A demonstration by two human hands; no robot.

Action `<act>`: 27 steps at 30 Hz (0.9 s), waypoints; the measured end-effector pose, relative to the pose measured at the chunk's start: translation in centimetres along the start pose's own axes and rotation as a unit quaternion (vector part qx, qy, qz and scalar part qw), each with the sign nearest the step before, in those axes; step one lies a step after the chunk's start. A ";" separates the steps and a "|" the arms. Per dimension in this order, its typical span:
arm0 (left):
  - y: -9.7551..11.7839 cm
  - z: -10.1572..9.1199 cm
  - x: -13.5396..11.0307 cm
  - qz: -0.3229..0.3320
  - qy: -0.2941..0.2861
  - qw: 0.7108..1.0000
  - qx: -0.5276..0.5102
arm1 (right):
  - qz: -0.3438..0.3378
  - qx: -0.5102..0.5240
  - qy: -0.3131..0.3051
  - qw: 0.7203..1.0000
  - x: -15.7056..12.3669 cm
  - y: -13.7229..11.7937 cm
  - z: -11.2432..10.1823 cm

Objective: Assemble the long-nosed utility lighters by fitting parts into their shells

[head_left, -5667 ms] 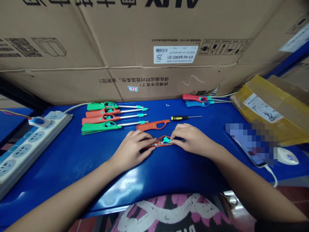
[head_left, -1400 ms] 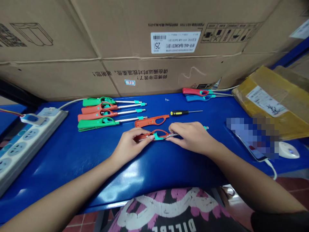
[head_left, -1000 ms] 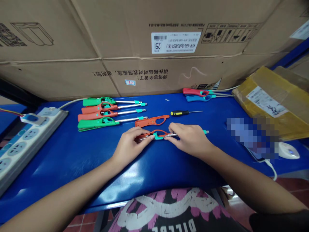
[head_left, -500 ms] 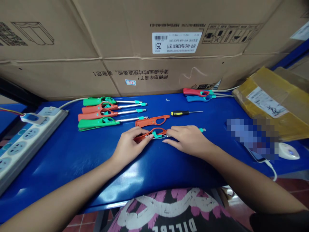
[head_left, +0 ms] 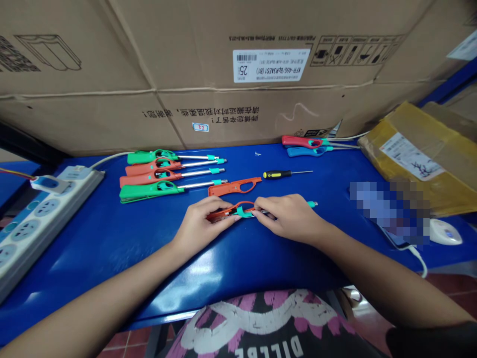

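Both hands hold one orange long-nosed lighter (head_left: 242,205) whose handle is opened up, with a teal trigger and thin wire showing inside. My left hand (head_left: 203,219) grips the handle end, its thumb beside the trigger. My right hand (head_left: 285,214) pinches the front of the handle where the metal tube begins; the tube's teal tip (head_left: 312,204) shows past the knuckles. Just behind lies the loose orange handle half (head_left: 233,187). A screwdriver (head_left: 278,174) with a black and yellow grip rests beyond it.
Several green and orange lighters (head_left: 154,174) lie in a row at the left. Red (head_left: 301,141) and blue lighters (head_left: 305,151) sit at the back. A power strip (head_left: 48,214) runs along the left, a yellow-taped parcel (head_left: 439,174) stands right, and a cardboard box (head_left: 208,119) walls the back.
My right thumb has closed in against the fingers at the handle's front. The lighter is turned slightly, so more of the teal trigger shows. My left hand has barely moved.
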State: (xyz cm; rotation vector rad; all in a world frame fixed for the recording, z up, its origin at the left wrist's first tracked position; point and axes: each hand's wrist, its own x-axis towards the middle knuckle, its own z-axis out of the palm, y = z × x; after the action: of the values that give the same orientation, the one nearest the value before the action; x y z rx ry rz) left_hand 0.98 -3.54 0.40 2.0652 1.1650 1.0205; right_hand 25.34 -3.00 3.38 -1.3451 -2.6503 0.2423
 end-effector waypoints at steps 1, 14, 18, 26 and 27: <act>0.0 0.0 0.0 0.008 0.004 1.000 0.004 | 0.007 -0.004 0.006 1.000 0.0 0.0 0.2; 0.4 0.1 -0.2 0.067 0.020 0.997 0.026 | 0.029 -0.021 0.103 0.994 -0.3 -0.7 1.4; 0.5 0.2 -0.1 0.052 0.041 0.998 0.024 | -0.008 -0.011 0.109 0.994 -0.3 -0.5 1.2; 0.6 0.1 0.0 -0.027 0.054 0.998 -0.002 | -0.046 0.115 0.081 0.989 -0.1 0.0 1.0; 0.6 0.1 0.0 -0.037 0.050 0.998 -0.007 | -0.051 0.126 0.078 0.988 -0.1 0.0 0.8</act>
State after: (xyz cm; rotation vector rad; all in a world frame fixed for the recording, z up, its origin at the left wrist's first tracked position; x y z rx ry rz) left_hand 1.36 -3.83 0.84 1.9648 1.2717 1.1030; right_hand 25.21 -3.15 2.55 -1.1003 -2.4518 0.4249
